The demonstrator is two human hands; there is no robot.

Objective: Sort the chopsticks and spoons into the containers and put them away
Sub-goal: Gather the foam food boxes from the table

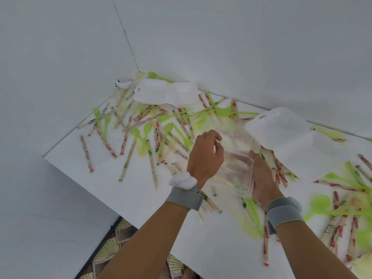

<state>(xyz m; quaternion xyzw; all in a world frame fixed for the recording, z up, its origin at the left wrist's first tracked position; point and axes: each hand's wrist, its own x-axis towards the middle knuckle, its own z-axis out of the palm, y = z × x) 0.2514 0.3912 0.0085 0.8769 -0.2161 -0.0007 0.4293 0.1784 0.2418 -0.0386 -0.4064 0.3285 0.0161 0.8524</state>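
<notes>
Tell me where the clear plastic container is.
In the head view, the clear plastic container sits centre-right, held between the left hand and right hand, just before a white foam clamshell box.

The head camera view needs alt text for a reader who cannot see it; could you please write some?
A person's left hand and right hand hold a clear plastic container above a white table. Wrapped chopsticks and green plastic spoons lie scattered across it, with two closed white foam boxes near the back wall.
</notes>
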